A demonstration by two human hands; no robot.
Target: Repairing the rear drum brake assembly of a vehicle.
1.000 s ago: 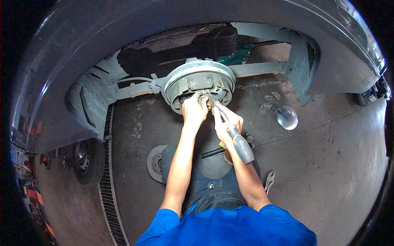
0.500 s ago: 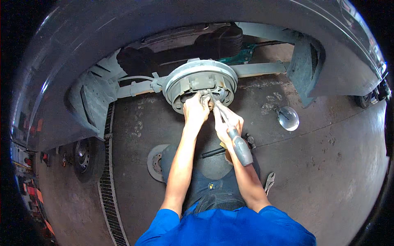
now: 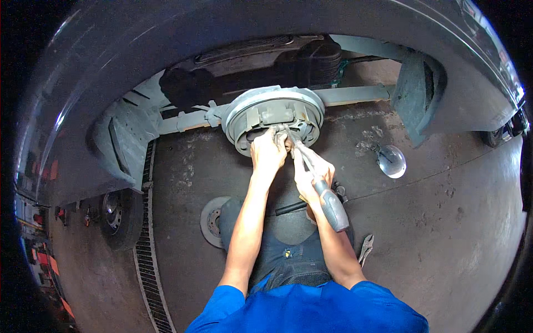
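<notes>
The fingers of the left hand (image 3: 269,151) are curled and bunched together against the near side of the brake assembly (image 3: 276,115), with little gap between them; whether they pinch a small part there cannot be told, as the knuckles cover it. Just beside them, the fingers of the right hand (image 3: 315,169) are folded closed around the metal shaft of a long tool (image 3: 334,211). The tool's narrow end points up to the left fingertips, inside the lower part of the brake assembly, and its thick grey handle slants back from the right fingers, over the wrist. The exact contact at the tip is too small to tell.

Directly beyond both sets of fingers, the round backing of the brake assembly rises, a pale ring along its top edge. Behind it, a grey axle beam (image 3: 355,95) runs out to the left and right of the fingers. Farther up, the dark car body (image 3: 222,22) arches over everything.

Below the fingers, between the forearms, lies a black bar (image 3: 291,208). Down and to the left of the fingers, beside the person's leg, a round metal disc (image 3: 212,222) rests on the floor. Well to the right of the fingers sits a shiny round dish (image 3: 392,161), and lower right, locking pliers (image 3: 366,250). Far left stand a wheel (image 3: 114,216) and, nearer, a floor grate (image 3: 149,266).
</notes>
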